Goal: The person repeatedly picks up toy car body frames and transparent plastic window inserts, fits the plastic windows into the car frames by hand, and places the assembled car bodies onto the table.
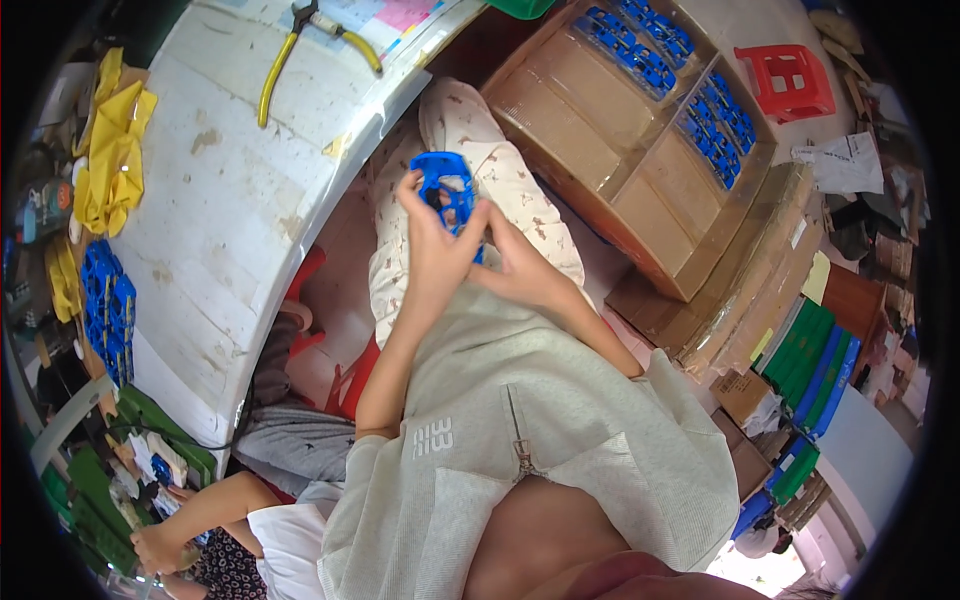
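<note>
Above my lap I hold a blue plastic toy car body (447, 180) with open cut-outs, gripped between both hands. My left hand (432, 235) closes on its left side, thumb and fingers around the edge. On the other side my right hand (508, 250) pinches the lower right edge with its fingertips. Part of the blue piece is hidden behind my fingers. Patterned pale trousers (545, 195) lie beneath my hands.
A white worktable (230, 190) at left bears yellow-handled pliers (290, 60) and stacked blue parts (105, 310). Right, a cardboard box (570, 110) holds rows of blue pieces (715, 130). A red stool (785, 82) stands beyond. Another person's arm (215, 510) is at lower left.
</note>
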Available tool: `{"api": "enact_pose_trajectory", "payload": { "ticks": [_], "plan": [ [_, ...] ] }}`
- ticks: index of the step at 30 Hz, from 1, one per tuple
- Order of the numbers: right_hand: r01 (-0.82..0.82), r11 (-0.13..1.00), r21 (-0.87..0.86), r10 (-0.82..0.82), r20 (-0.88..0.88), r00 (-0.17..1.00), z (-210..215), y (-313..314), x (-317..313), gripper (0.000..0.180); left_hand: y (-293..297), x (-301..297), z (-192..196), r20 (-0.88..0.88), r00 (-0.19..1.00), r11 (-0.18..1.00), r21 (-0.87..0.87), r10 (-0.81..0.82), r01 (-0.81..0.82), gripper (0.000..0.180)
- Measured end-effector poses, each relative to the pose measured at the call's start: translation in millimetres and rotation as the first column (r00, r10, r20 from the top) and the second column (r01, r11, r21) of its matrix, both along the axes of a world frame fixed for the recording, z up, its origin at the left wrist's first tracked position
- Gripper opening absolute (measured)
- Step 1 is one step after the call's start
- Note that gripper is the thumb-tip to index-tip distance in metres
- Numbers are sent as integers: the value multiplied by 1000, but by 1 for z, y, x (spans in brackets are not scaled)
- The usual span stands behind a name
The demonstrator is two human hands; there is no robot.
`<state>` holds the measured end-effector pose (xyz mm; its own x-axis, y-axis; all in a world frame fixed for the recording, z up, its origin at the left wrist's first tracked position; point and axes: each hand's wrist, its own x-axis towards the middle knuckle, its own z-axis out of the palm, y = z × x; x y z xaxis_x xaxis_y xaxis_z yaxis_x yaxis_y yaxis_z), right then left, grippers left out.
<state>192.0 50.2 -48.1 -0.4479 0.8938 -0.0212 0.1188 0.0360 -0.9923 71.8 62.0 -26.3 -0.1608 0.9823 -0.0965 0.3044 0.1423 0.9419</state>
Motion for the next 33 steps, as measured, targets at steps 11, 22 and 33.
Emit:
{"api": "enact_pose_trajectory", "payload": {
  "ticks": [11,22,33],
  "plan": [
    [591,712,378,-701,429,569,-137,200,241,29,-18,-191,87,-703,558,881,221,441,-418,57],
    [555,819,145,-308,927,213,-243,306,369,53,-18,-345,59,-946,-204,716,324,252,-618,51],
    [620,750,229,-421,888,182,-231,313,354,79,120,-349,44,-910,11,909,412,414,-63,26]
  ]
}}
